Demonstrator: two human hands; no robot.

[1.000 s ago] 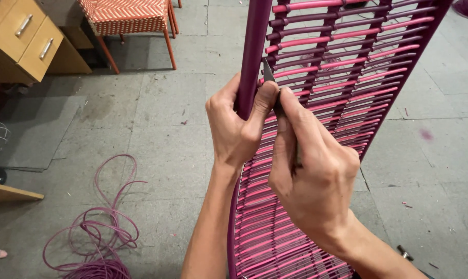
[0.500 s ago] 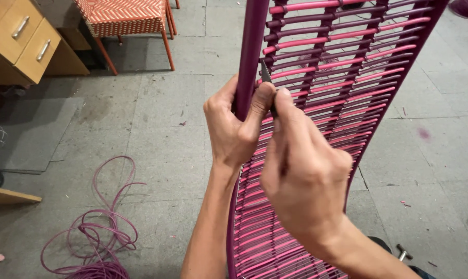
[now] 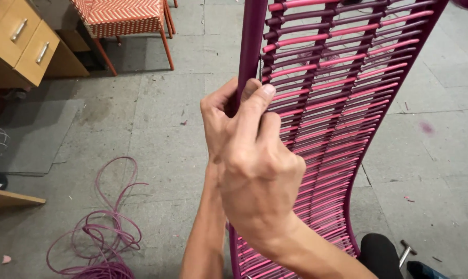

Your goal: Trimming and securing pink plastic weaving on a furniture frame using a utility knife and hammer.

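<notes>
Left hand (image 3: pixel 221 116): wrapping around the purple frame tube (image 3: pixel 252 39) of the chair back, fingers curling over the tube from the left, thumb side facing the camera; it is clenched on the tube.
Right hand (image 3: pixel 257 170): lying over and in front of the left one, covering most of it; its forefinger is stretching up along the tube's right edge and pressing against the first woven strands. Whether anything is pinched under its fingers I cannot tell, since the palm side is hidden.
Chair back (image 3: pixel 342 98): standing upright in the middle and right of the view, curving down towards the lower edge; it is being held at its left rail by both hands.
Weave (image 3: pixel 321 144): running in rows of pink and dark purple cord across the frame, crossing two darker upright bands.
Loose cord (image 3: pixel 102 237): lying in loops on the floor, lower left, well apart from the hands.
Floor (image 3: pixel 156 119): grey concrete slabs, showing small scraps scattered about.
Orange woven stool (image 3: pixel 123 15): standing at the top left, beyond the chair back.
Wooden drawer unit (image 3: pixel 19 44): sitting at the far left top, its metal handles facing the camera.
Small tool (image 3: pixel 407 252): lying on the floor at the lower right, beside a dark shape.
</notes>
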